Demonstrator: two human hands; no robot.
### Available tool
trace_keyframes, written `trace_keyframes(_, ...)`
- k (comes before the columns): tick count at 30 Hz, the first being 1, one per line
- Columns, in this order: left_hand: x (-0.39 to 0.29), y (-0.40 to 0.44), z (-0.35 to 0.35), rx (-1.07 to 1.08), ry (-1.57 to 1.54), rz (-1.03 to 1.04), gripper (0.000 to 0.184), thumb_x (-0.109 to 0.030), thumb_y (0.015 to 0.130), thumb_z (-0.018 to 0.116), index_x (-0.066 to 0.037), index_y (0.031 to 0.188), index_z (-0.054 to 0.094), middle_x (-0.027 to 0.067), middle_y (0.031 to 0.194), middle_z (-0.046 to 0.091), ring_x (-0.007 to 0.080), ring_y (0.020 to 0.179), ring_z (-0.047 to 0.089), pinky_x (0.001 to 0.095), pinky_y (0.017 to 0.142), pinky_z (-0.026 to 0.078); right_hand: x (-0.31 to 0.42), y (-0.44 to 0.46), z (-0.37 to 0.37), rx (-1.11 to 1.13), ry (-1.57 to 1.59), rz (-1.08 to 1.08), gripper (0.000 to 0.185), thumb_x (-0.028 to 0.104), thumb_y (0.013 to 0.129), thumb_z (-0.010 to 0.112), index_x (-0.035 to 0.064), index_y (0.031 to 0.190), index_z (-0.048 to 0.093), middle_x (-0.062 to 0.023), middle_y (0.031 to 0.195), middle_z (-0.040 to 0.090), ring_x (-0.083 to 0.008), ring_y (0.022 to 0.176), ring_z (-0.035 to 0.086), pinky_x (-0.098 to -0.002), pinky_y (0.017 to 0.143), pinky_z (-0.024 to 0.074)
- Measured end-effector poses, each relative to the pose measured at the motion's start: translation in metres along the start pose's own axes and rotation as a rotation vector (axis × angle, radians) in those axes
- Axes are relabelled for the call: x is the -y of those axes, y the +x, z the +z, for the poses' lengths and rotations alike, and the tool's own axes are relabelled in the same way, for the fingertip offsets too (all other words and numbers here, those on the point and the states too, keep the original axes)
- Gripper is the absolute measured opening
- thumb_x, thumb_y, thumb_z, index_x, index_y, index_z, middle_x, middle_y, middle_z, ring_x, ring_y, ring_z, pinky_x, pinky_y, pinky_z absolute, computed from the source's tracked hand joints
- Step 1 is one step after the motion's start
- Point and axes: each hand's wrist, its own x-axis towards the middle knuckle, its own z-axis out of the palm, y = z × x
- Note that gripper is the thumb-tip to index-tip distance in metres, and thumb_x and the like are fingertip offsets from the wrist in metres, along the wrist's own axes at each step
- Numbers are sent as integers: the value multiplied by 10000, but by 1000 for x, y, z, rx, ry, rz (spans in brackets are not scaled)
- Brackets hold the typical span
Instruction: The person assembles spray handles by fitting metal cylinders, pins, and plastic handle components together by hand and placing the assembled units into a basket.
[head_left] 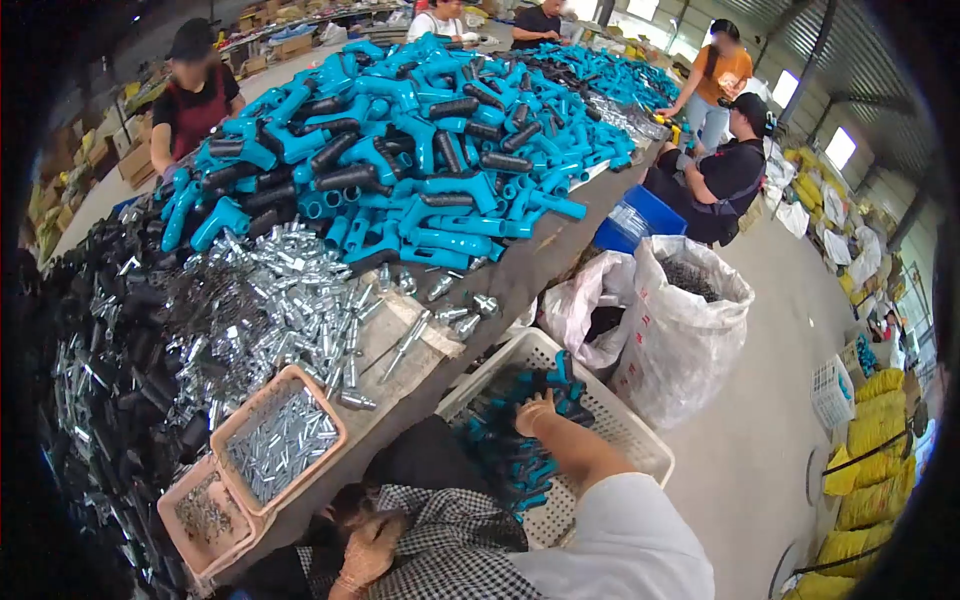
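Observation:
My right hand (536,414), in a pale glove, reaches into a white perforated basket (640,452) at the front. Its visible fingers are stretched out and touch teal-and-black handle-shaped parts (508,440) heaped there; some fingertips are hidden. My left hand (370,552), also gloved, is curled near my checked apron (455,535). Its fingers are closed beside a dark shape, and what they hold is hidden. To the left, a pink tray (343,432) contains small metal pins (280,440). An adjoining smaller pink tray (165,500) holds tiny pieces.
Teal handle shells (420,190) with black grips form a tall heap on the table, behind loose metal fittings (290,300). A white woven sack (680,340) and a blue bin (645,218) stand at right. Several people (715,175) are around the table.

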Motion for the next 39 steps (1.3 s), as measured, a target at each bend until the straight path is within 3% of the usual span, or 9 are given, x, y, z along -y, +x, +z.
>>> trace_keyframes(3, -2, -4, -4, -8, 60, 75, 232, -116, 946, 557, -23, 1108, 694, 169, 1113, 699, 351, 1001, 688, 417, 862, 561, 9, -32, -21, -380, -45, -70, 510, 347, 948, 545, 147, 1418, 562, -133, 1520, 479, -354, 1461, 338, -663, 1183, 131)
trace_keyframes(4, -3, -9, -5, -21, 50, 62, 241, -140, 957, 553, -24, 1117, 692, 174, 1117, 699, 355, 1004, 687, 415, 866, 559, 11, -50, -32, -649, 34, -121, 395, 326, 908, 600, 127, 1242, 673, -165, 1297, 633, -376, 1251, 543, -588, 1114, 341)
trace_keyframes(8, -22, -24, -28, -50, -128, -184, 332, -225, 977, 540, 1, 1182, 670, 203, 979, 686, 313, 904, 672, 397, 791, 532, 44, -119, -90, -1006, 611, -575, 240, 236, 821, 694, 48, 965, 735, -186, 878, 706, -406, 863, 663, -447, 792, 538)
trace_keyframes(14, -62, -45, -73, -369, -417, -313, 325, -200, 963, 620, 28, 1188, 676, 158, 1085, 736, 237, 951, 711, 342, 861, 546, 119, -234, -165, -826, 930, -848, 305, 54, 758, 722, -3, 1058, 712, -155, 909, 687, -292, 778, 676, -368, 726, 541)
trace_keyframes(17, -63, -60, -87, -500, -574, -282, 329, -198, 967, 623, 33, 1195, 677, 134, 1082, 744, 194, 948, 711, 315, 843, 555, 145, -249, -200, -879, 698, -1119, 312, 138, 774, 756, 30, 1063, 714, -176, 917, 706, -369, 816, 678, -434, 749, 547)
trace_keyframes(19, -56, -70, -97, -577, -533, -141, 327, -181, 976, 607, 31, 1217, 668, 137, 1051, 746, 173, 938, 712, 295, 802, 568, 156, -240, -218, -927, 546, -1076, 303, 162, 795, 749, 36, 1070, 723, -192, 929, 706, -375, 844, 686, -435, 767, 551)
trace_keyframes(27, -44, -107, -128, -818, -229, -313, 313, -141, 948, 608, 44, 1189, 680, 128, 904, 732, 145, 769, 671, 297, 741, 546, 178, -131, -300, -1209, 99, -840, 314, 215, 830, 647, 49, 1086, 723, -196, 1001, 677, -397, 961, 653, -514, 847, 522)
trace_keyframes(33, -27, -109, -177, -928, 279, -147, 276, -166, 897, 674, 7, 1107, 717, 156, 919, 743, 273, 828, 707, 374, 835, 529, 211, -163, -319, -1069, 120, -904, 303, 187, 820, 640, 75, 1089, 723, -192, 1013, 670, -396, 968, 646, -513, 850, 520)
trace_keyframes(39, 24, -56, -259, -852, 736, -316, 228, -249, 869, 619, -29, 853, 674, 184, 840, 678, 411, 806, 661, 509, 783, 519, 254, -218, -284, -1020, 362, -1413, 284, 144, 764, 737, 65, 1036, 725, -150, 1017, 703, -356, 969, 659, -456, 839, 525)
